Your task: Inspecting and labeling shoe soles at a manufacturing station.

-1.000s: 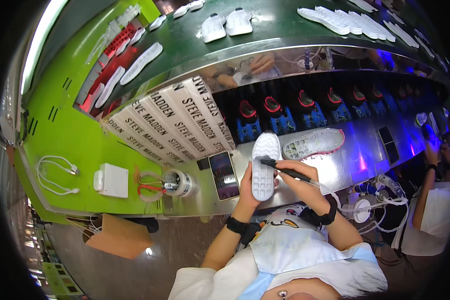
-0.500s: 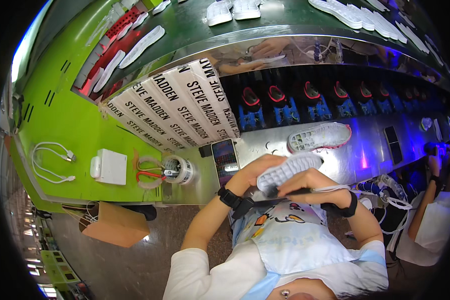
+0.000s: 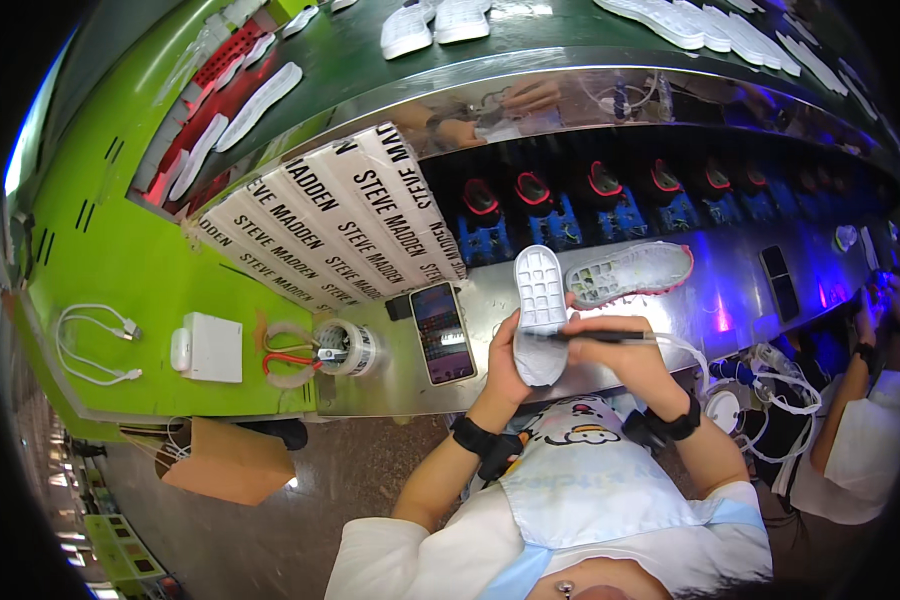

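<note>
A white shoe sole (image 3: 541, 283) stands nearly upright over the front of the metal bench, its gridded hollows facing up. Around its lower left side, my left hand (image 3: 506, 362) is closed. From the right my right hand (image 3: 625, 352) grips a dark pen-like tool (image 3: 625, 337) whose white tube (image 3: 684, 350) trails off to the right. The tool's tip meets the middle of the sole, but its exact shape is blurred. Just beyond my right hand a greyish-white sole with a red edge (image 3: 630, 274) lies on the bench.
A phone (image 3: 443, 333), a tape roll (image 3: 360, 347) and red-handled scissors (image 3: 295, 359) lie to the left, before a printed box (image 3: 330, 220). Dark shoes (image 3: 603, 180) on blue holders line the shelf behind. White soles (image 3: 260, 107) rest on the green belt. A co-worker's arm (image 3: 845, 400) shows at right.
The sole has swung from slanted to nearly upright, its gridded end now pointing away from me. My right hand has brought the tool across onto it. The whole view has shifted slightly.
</note>
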Tool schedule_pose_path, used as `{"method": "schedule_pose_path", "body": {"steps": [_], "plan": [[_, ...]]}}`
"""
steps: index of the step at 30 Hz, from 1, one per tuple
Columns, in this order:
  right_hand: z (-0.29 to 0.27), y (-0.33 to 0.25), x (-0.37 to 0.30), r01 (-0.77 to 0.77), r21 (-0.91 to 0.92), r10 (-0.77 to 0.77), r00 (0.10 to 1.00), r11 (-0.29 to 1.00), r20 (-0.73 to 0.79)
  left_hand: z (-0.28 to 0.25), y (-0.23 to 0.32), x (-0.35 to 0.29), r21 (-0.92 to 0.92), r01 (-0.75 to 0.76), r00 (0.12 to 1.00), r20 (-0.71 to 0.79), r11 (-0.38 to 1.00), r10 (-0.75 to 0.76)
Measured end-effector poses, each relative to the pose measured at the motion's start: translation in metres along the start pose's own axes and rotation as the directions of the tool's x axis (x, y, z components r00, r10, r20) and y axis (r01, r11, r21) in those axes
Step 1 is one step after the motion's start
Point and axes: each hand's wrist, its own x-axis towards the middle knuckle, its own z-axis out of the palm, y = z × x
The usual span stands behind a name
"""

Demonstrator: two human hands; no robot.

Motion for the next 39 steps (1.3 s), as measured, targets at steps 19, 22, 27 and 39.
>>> {"method": "schedule_pose_path", "body": {"steps": [19, 22, 27, 39], "plan": [[-0.004, -0.011, -0.003, -0.155, -0.05, 0.162, 0.914, 0.987, 0.372, 0.007, 0.031, 0.022, 0.035, 0.139, 0.986, 0.088, 0.99, -0.142], [-0.01, -0.015, 0.006, 0.14, -0.061, -0.113, 0.94, 0.988, 0.321, 0.019, 0.041, 0.032, 0.041, 0.237, 0.937, 0.252, 0.971, -0.24], [-0.023, -0.04, -0.003, 0.201, -0.22, -0.097, 0.907, 0.955, 0.409, 0.046, 0.047, 0.036, 0.184, 0.409, 0.898, 0.094, 0.894, -0.43], [-0.076, -0.024, -0.002, 0.417, -0.366, -0.266, 0.879, 0.832, 0.395, 0.076, 0.061, 0.046, 0.652, 0.53, 0.829, -0.264, 0.542, -0.493]]}}
